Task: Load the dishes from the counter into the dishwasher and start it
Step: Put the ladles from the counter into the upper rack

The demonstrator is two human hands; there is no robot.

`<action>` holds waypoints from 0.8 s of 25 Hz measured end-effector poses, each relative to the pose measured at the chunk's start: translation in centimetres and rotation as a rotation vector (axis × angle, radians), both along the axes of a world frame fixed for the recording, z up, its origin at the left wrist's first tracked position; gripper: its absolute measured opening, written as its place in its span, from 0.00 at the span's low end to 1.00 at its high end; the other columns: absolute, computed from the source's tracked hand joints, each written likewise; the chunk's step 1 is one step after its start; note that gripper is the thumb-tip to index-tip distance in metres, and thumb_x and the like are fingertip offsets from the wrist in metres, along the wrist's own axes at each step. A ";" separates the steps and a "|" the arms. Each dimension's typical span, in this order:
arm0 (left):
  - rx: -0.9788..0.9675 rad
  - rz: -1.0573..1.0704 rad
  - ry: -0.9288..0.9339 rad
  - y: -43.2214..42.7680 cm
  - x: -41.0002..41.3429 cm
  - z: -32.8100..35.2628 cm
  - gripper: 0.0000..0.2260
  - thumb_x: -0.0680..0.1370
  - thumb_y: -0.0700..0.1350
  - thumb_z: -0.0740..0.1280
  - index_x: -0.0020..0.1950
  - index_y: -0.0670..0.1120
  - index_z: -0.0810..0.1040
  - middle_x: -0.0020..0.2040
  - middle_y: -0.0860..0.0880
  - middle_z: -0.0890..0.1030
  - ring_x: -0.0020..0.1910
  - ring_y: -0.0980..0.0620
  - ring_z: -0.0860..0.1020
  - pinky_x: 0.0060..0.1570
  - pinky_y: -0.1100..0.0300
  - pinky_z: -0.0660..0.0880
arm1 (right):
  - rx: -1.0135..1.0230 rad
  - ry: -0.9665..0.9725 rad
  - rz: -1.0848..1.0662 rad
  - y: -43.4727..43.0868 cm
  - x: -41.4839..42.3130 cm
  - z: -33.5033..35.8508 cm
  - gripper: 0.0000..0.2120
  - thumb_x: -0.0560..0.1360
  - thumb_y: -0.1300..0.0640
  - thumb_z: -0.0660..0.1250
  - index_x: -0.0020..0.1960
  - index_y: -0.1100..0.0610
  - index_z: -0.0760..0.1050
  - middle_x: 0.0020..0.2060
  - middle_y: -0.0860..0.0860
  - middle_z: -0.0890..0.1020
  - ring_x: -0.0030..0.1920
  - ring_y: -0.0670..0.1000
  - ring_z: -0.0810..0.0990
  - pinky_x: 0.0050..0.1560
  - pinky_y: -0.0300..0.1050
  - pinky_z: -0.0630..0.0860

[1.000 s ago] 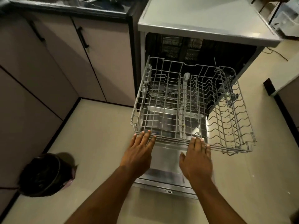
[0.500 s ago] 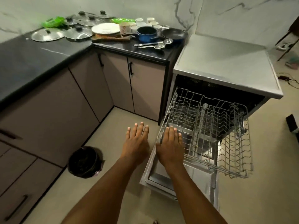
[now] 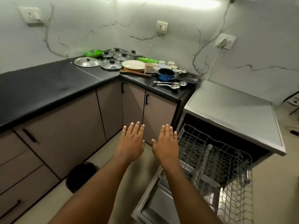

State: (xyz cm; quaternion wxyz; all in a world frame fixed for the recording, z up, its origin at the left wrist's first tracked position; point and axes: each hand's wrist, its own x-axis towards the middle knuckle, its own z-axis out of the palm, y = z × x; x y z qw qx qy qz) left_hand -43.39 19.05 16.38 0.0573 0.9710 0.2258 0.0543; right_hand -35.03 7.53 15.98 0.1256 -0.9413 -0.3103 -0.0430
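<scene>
The dishwasher (image 3: 234,110) stands at the right with its door (image 3: 155,207) dropped open and an empty wire rack (image 3: 215,167) pulled out. Dishes crowd the far corner of the black counter (image 3: 48,88): steel lids (image 3: 87,61), a white plate (image 3: 133,64), green plates (image 3: 93,53), small cups (image 3: 161,63), a blue saucepan (image 3: 166,74), a black frying pan (image 3: 188,78) and ladles (image 3: 171,84). My left hand (image 3: 132,143) and my right hand (image 3: 166,144) hover side by side with straight fingers, palms down, holding nothing, in front of the cabinets and left of the rack.
A dark waste bin (image 3: 80,176) sits on the floor by the lower cabinets (image 3: 64,130). A plug and cable (image 3: 224,42) hang on the marble wall above the dishwasher. Wooden spatulas (image 3: 134,73) lie beside the white plate.
My hands left the rack's front edge and rose up and to the left. The view swung up from the rack to the counter and its dishes.
</scene>
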 end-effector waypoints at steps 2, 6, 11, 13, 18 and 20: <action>0.006 0.019 -0.002 2.2 0.6 0.8 0.28 0.84 0.52 0.53 0.81 0.47 0.46 0.81 0.46 0.46 0.80 0.45 0.44 0.78 0.45 0.44 | 0.004 -0.026 0.016 2.0 1.0 0.9 0.35 0.81 0.44 0.55 0.79 0.61 0.47 0.78 0.58 0.51 0.78 0.56 0.47 0.77 0.52 0.44; 0.008 0.033 -0.022 7.5 3.0 2.1 0.28 0.84 0.51 0.53 0.81 0.47 0.45 0.81 0.46 0.46 0.80 0.44 0.44 0.78 0.45 0.44 | 0.001 -0.059 0.024 6.8 3.3 2.0 0.35 0.81 0.45 0.56 0.79 0.61 0.47 0.78 0.58 0.51 0.78 0.56 0.47 0.77 0.52 0.45; 0.014 -0.035 -0.040 14.7 6.9 2.3 0.29 0.84 0.51 0.53 0.81 0.47 0.45 0.81 0.46 0.46 0.80 0.44 0.44 0.77 0.45 0.43 | 0.009 -0.053 -0.055 13.3 7.1 3.2 0.34 0.81 0.47 0.57 0.79 0.61 0.47 0.78 0.58 0.51 0.78 0.56 0.47 0.78 0.51 0.44; 0.011 -0.087 -0.023 17.9 8.4 2.2 0.29 0.84 0.51 0.53 0.81 0.47 0.45 0.81 0.46 0.46 0.80 0.44 0.44 0.77 0.45 0.43 | 0.017 -0.048 -0.102 16.2 8.3 3.5 0.34 0.81 0.48 0.57 0.79 0.61 0.46 0.78 0.58 0.51 0.78 0.56 0.47 0.78 0.51 0.44; 0.008 -0.209 0.015 24.4 12.6 2.0 0.29 0.84 0.51 0.53 0.81 0.47 0.43 0.81 0.46 0.45 0.80 0.45 0.43 0.77 0.45 0.42 | 0.014 -0.015 -0.211 21.3 10.5 3.1 0.34 0.81 0.48 0.57 0.79 0.61 0.46 0.78 0.58 0.51 0.78 0.56 0.47 0.77 0.51 0.44; -0.018 -0.246 0.039 26.2 14.5 1.7 0.29 0.84 0.51 0.53 0.81 0.48 0.43 0.81 0.46 0.45 0.80 0.45 0.43 0.78 0.45 0.43 | -0.007 0.016 -0.244 22.4 11.6 2.5 0.34 0.81 0.48 0.56 0.79 0.61 0.46 0.78 0.58 0.50 0.78 0.56 0.47 0.77 0.51 0.44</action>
